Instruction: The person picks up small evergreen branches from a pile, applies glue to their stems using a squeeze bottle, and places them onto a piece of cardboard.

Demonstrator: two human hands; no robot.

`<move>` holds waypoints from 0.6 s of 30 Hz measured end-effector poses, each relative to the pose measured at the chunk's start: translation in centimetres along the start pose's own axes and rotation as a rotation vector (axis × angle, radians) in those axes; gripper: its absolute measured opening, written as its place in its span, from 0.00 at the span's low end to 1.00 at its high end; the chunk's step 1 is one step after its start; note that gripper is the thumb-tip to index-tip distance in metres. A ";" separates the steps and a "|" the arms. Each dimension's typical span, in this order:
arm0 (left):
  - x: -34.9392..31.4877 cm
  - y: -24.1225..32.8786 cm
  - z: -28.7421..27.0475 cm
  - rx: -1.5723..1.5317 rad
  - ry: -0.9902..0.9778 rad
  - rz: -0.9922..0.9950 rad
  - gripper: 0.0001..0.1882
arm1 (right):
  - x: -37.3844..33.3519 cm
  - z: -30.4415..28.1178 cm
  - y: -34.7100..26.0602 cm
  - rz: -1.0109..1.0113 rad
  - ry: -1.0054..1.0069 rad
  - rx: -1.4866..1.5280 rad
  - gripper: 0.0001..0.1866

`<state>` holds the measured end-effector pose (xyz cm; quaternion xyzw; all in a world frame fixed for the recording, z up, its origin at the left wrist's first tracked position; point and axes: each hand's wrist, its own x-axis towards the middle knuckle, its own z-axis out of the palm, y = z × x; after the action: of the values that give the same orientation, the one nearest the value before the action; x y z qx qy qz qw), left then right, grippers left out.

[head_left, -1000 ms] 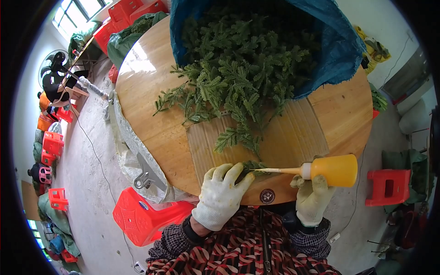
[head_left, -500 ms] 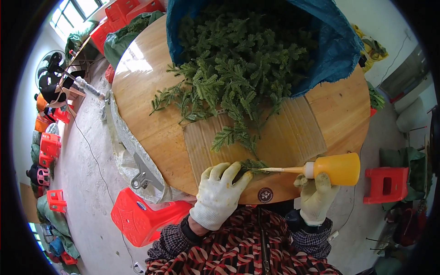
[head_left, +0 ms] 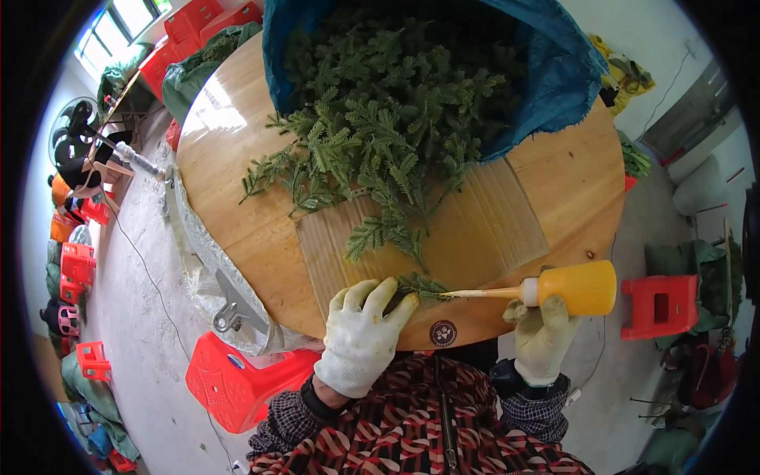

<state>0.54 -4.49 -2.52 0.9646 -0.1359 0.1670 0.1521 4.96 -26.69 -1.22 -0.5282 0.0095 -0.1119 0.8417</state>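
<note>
My left hand (head_left: 360,336), in a white knit glove, is closed on a small green fir sprig (head_left: 422,286) at the table's near edge. On the right, my gloved right hand (head_left: 545,339) grips a yellow squeeze bottle (head_left: 582,287) lying sideways. Its long pale nozzle (head_left: 483,293) points left, and the tip meets or nearly meets the sprig. Just beyond my hands is a flat sheet of cardboard (head_left: 499,222) with yellowish stains. Fir branches (head_left: 388,142) spill onto it from a blue woven sack (head_left: 562,87).
The round wooden table (head_left: 229,166) has plastic sheeting and a metal clip (head_left: 237,305) at its left edge. One red stool (head_left: 229,380) stands close by on the left, another (head_left: 659,307) on the right. A fan (head_left: 79,134) and several red stools line the left side.
The whole scene has shifted slightly left in the picture. Both hands keep their grips, and the nozzle remains at the sprig.
</note>
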 end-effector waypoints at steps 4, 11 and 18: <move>0.1 0.1 0.0 0.015 -0.014 -0.002 0.19 | 0.0 -0.9 0.0 -0.004 0.004 -0.022 0.15; 0.1 0.3 0.0 0.039 0.009 -0.001 0.18 | -0.6 -1.5 -0.1 0.023 0.068 0.050 0.16; 0.0 0.2 0.2 0.028 0.028 0.004 0.18 | -0.9 -2.1 -0.2 0.041 0.089 0.085 0.18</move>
<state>0.53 -4.75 -2.66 0.9640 -0.1332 0.1828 0.1400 3.81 -28.42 -2.07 -0.4863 0.0532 -0.1183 0.8641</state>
